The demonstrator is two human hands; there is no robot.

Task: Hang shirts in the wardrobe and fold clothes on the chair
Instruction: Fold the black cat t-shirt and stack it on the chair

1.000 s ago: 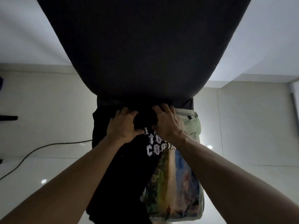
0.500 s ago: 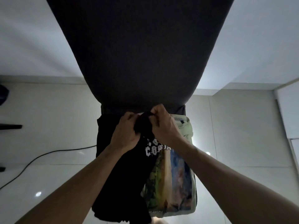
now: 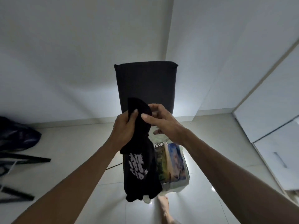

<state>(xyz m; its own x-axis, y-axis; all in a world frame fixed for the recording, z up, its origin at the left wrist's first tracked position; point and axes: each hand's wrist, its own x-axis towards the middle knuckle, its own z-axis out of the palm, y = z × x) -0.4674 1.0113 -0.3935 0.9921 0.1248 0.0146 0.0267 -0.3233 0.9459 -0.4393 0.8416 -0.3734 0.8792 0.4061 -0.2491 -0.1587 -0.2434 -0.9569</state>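
Left hand [image 3: 125,126]: fist closed around the bunched top of the black shirt [image 3: 140,160], thumb up against the cloth; it seems to carry the weight, so the garment hangs free for sorting.
Right hand [image 3: 161,122]: thumb on the near side of the same top edge, fingers curled behind it, pinching the fabric (probably feeling for the collar or a shoulder seam).
Black shirt: held up in the air between both hands, its body drooping below them, white lettering facing the camera; clear of the seat, apparently lifted to be hung or folded.
Printed shirt [image 3: 171,164]: pale, with a landscape picture, lying on the chair seat just behind and to the right of the hanging black one; untouched by either hand (likely waiting its turn).
Chair back [image 3: 146,84]: dark, upright, directly beyond the hands.
Floor [image 3: 68,146]: glossy tiles under everything.
Bare foot [image 3: 164,207]: below the shirts.
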